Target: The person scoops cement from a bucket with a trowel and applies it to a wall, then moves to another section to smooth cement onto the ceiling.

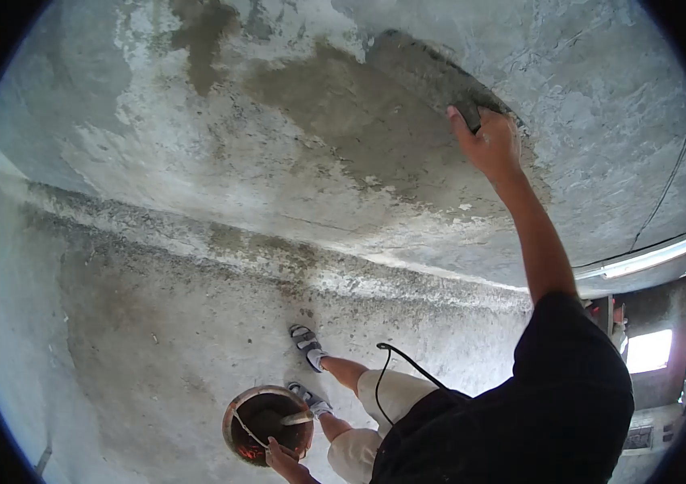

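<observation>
My right hand (492,145) reaches up to the wall, its fingers wrapped around the grip of a plastering float (432,73). The float's long dark face lies against the wall, on a patch of wet grey-brown mortar (335,97). Low down, my left hand (282,461) is closed on the thin handle of a bucket (228,427). Dark mortar (266,415) fills part of that bucket. A pale rod-like tool handle (298,418) sticks out of it; the tool's other end is hidden.
Rough grey wall (601,145) surrounds the wet patch. A crusty ledge (343,278) runs along the wall's foot above the concrete floor (174,339). My sandalled feet (307,343) stand beside the bucket. A dark cable (669,189) hangs on the wall; a bright opening (649,352) shows at right.
</observation>
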Available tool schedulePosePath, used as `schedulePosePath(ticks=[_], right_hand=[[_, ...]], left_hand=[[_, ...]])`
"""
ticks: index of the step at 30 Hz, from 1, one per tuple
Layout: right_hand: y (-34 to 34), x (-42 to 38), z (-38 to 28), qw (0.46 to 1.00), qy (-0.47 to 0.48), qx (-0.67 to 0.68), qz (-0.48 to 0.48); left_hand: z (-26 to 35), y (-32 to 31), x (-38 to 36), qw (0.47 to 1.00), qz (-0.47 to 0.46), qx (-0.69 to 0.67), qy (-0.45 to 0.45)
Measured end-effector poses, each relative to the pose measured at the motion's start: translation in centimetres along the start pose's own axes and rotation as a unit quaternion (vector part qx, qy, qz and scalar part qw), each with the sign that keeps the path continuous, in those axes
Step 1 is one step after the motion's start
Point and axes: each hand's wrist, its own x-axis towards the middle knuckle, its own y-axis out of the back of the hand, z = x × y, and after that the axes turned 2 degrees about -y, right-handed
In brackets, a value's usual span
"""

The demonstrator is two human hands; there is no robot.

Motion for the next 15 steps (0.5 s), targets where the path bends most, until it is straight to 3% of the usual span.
schedulePosePath(ticks=[2,5,7,10,12,14,15], right_hand=[[-0.4,-0.7,-1.0,0.989,-0.116,0.087,-0.034],[-7.0,-4.6,-1.5,0.985,-0.088,-0.001,-0.149],[-12.1,-8.1,-4.8,0.95,-0.023,-0.108,-0.292],[-23.0,-14.9,-8.0,0.933,-0.045,-0.019,-0.358],[-31.3,-20.5,-9.5,0.899,-0.056,0.035,-0.432],[-37.6,-26.1,-10.1,0.936,-0.039,0.046,-0.346],[-35.5,-24.8,-11.1,0.936,-0.05,0.05,-0.345]], left_hand=[[0.4,-0.4,0.1,1.0,0.002,0.007,0.004],[-0.2,-0.7,0.2,0.999,0.009,0.029,-0.016],[-0.7,-1.6,0.1,0.999,0.009,0.038,-0.036],[0.9,-2.5,-1.0,0.997,0.034,0.029,-0.063],[3.5,-4.0,-3.4,0.998,0.041,0.02,-0.033],[4.1,-4.4,-4.1,0.999,0.028,0.014,-0.041],[4.4,-4.7,-4.2,0.999,0.028,0.005,-0.037]])
